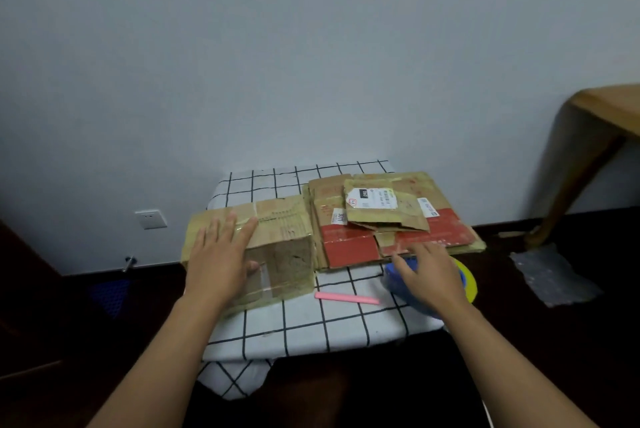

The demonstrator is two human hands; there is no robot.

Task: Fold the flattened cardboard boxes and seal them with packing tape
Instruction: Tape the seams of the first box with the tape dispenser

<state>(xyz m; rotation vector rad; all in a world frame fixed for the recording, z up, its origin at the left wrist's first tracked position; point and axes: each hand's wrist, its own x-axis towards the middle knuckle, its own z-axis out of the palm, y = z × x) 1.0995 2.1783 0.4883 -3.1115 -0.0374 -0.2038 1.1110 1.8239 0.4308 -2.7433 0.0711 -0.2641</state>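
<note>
A folded brown cardboard box (284, 237) stands on the left of the checked tablecloth (311, 320), with clear tape across its top and front. My left hand (218, 261) lies on the box's near top corner, fingers straight over the top and thumb against the front face. A stack of flattened cardboard boxes (391, 219), one partly red, lies to the right. My right hand (429, 275) hovers with spread fingers over a blue tape dispenser (398, 280) holding a yellow-rimmed tape roll (467, 280); I cannot tell whether it touches it.
A pink stick-shaped tool (346, 298) lies on the cloth between box and dispenser. A wooden table leg (575, 181) stands at the right, with a plastic sheet (550, 275) on the dark floor. A wall socket (150, 219) sits low on the left.
</note>
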